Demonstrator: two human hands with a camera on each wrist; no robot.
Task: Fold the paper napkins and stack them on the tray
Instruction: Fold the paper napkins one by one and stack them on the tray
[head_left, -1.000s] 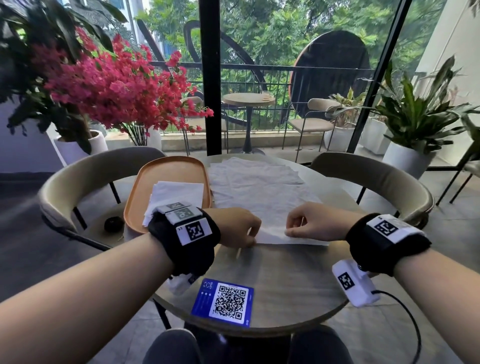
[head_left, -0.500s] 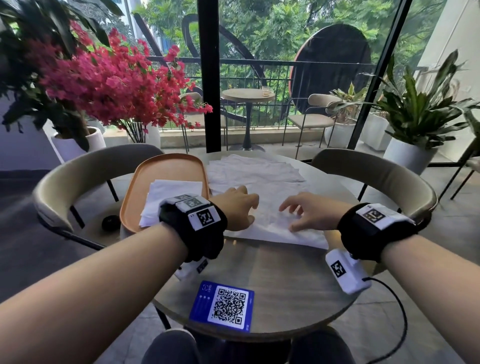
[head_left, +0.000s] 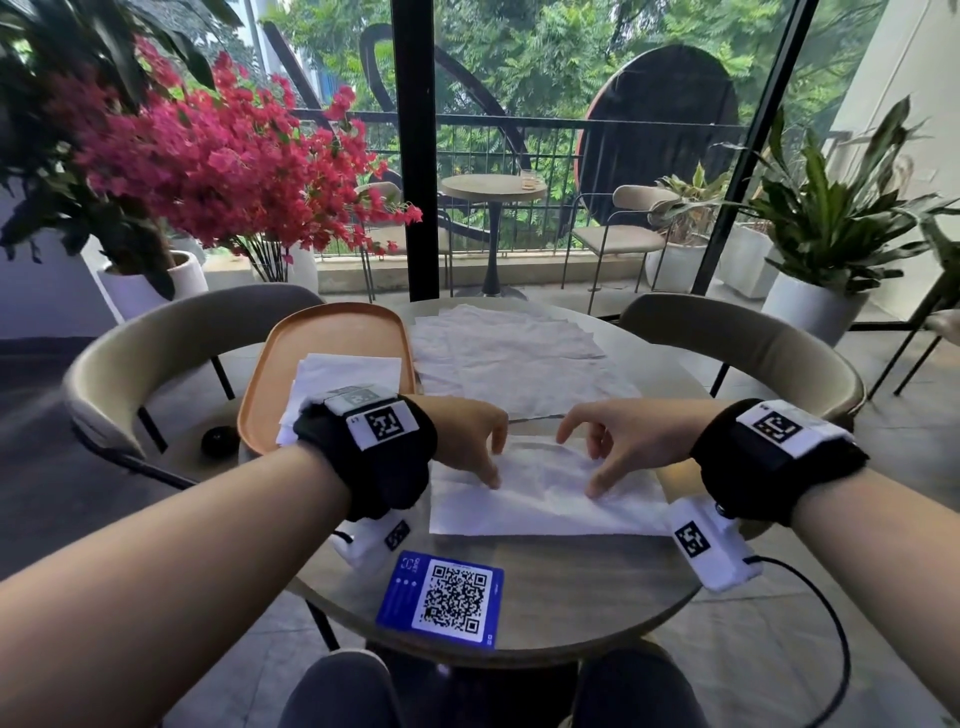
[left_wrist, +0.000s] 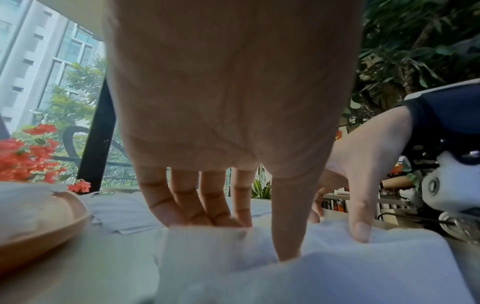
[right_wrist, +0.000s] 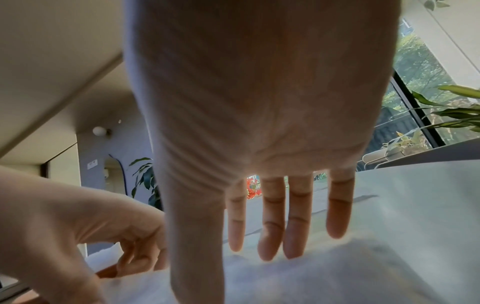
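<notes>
A white paper napkin lies flat in front of me on the round table, a little apart from the pile of unfolded napkins behind it. My left hand and right hand arch over it side by side. Their straight fingertips reach its raised far edge and both thumbs press on its top. The left wrist view shows the fingers behind that edge of the napkin. An orange tray at the left holds folded napkins.
A blue QR card lies near the table's front edge. Beige chairs stand at the left and right. A small black object sits left of the tray. Potted plants and glass doors are behind.
The hands went from fists on the napkin's near edge to open hands farther onto it. The napkin now lies nearer to me, apart from the pile.
</notes>
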